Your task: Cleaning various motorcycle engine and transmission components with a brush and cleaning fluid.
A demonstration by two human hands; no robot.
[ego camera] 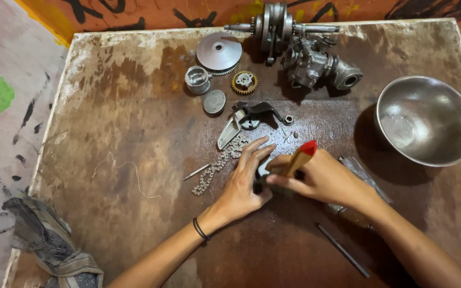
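My left hand (244,178) lies flat on the brown table (134,122), fingers spread, pressing on a small dark metal part (263,169) mostly hidden beneath both hands. My right hand (321,178) grips a tool with a wooden handle and a red tip (301,156), angled down onto that part. A metal chain (217,166) lies just left of my left hand. A thin pin (195,172) rests beside the chain.
A steel bowl (427,118) sits at the right. At the far edge lie a crankshaft (276,25), a carburetor (316,66), a pulley disc (219,51), a piston (197,80), a brass gear (244,82) and a lever (254,111). A rod (342,249) lies near my right forearm. A rag (49,240) hangs at the near left corner.
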